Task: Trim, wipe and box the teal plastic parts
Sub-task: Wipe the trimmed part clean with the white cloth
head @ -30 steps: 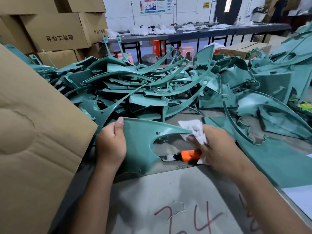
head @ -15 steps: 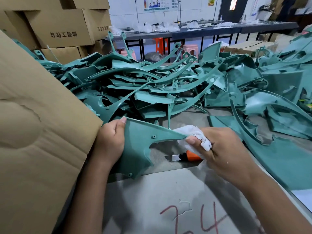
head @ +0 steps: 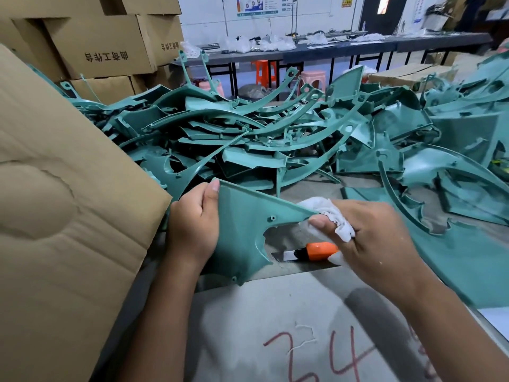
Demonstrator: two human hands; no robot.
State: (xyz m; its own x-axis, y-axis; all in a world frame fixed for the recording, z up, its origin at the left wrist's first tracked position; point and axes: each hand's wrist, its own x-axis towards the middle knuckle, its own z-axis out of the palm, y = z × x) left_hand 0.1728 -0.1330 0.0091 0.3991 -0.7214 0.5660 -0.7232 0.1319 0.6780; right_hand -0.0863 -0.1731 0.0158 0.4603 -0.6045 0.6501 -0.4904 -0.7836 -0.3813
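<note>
My left hand (head: 192, 227) grips the left edge of a flat teal plastic part (head: 242, 230), held upright over the grey table (head: 261, 321). My right hand (head: 369, 244) holds a white cloth (head: 330, 213) and pinches the part's pointed right tip through it. The same hand also holds an orange-handled knife (head: 314, 250), whose blade points left under the part. A big heap of teal parts (head: 248, 128) lies behind.
A large cardboard box flap (head: 63, 210) stands at the left, close to my left arm. Stacked cartons (head: 104, 48) are behind it. More teal parts (head: 454, 172) spread over the right side. Long tables and stools stand at the back.
My right hand has slid the cloth along the part's upper right arm to its tip. The left hand keeps its grip on the part, which has tilted up slightly.
</note>
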